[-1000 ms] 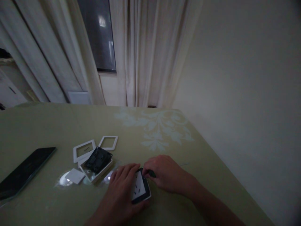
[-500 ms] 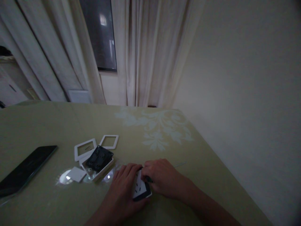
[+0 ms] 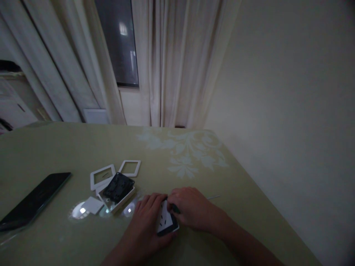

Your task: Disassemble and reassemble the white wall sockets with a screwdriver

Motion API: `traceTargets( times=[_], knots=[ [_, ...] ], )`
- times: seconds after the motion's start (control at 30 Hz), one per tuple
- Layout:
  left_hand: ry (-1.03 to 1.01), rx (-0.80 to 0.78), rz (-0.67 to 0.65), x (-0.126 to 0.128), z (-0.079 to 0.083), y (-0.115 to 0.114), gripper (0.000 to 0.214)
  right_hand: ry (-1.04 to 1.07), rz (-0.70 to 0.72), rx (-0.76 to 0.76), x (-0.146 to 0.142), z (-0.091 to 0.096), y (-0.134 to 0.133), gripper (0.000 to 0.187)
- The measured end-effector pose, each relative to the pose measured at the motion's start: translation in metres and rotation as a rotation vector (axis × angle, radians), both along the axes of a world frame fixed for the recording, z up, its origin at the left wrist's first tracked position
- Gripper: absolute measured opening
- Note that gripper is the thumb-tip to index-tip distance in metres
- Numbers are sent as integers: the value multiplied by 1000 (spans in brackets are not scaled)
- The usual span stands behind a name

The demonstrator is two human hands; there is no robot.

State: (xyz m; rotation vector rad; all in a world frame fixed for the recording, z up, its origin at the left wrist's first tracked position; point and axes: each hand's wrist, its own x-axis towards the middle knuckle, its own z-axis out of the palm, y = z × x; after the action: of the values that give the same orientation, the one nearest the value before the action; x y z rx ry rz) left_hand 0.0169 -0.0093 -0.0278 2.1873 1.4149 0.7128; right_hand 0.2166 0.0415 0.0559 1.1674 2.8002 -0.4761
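A wall socket (image 3: 165, 220) with a white slotted face and a dark border sits low in the middle of the view. My left hand (image 3: 146, 220) is closed around its left side, thumb along the near edge. My right hand (image 3: 191, 207) is curled, its fingertips at the socket's upper right part. Tucked in that hand is a screwdriver (image 3: 214, 197): a dark green end shows by the fingers and a thin shaft sticks out to the right. My fingers hide the socket's top edge.
To the left, a black socket back part (image 3: 118, 187) rests on a white box (image 3: 123, 201). Around it lie two white frames (image 3: 102, 177) and a small white plate (image 3: 93, 205). A dark phone-like slab (image 3: 33, 201) lies further left. A wall (image 3: 291, 111) borders the table's right side.
The view has shifted slightly, moving the table items a little right in the picture. Both hands stay on the socket, with the right-hand fingers moved very little.
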Motion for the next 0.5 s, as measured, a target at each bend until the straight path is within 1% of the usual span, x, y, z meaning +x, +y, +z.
traceTargets(
  times=[0.17, 0.33, 0.5],
  knots=[
    [10, -1, -10, -1, -2, 3, 68, -24, 10, 30, -5, -5, 0, 16],
    [3, -13, -22, 0, -2, 3, 60, -23, 34, 47, -8, -7, -3, 26],
    [16, -24, -16, 2, -1, 3, 63, -8, 36, 37, -6, -4, -3, 24]
  ],
)
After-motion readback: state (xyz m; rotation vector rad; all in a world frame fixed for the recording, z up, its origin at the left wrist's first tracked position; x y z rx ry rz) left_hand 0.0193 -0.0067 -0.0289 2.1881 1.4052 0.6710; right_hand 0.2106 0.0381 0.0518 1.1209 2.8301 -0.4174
